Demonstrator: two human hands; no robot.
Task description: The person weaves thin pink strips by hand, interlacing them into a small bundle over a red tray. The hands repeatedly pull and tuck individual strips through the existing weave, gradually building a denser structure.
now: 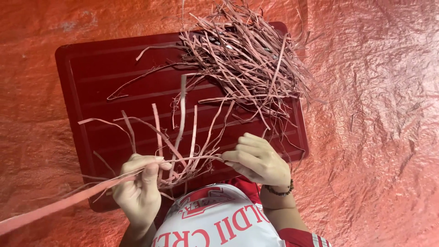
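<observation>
Pink fibre strips pinched by both hands over red tray.

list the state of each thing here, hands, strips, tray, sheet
left hand: closed, gripping a bunch of pink strips
right hand: fingers pinching one strip end
loose pile of thin pink strips: tangled, on tray's far end
dark red rectangular plastic tray: flat
orange crinkled sheet: spread underneath

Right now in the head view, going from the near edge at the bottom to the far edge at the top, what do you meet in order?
White shirt → left hand and right hand, both pinching pink strips → bare part of the dark red tray → loose strip pile → orange sheet.
</observation>
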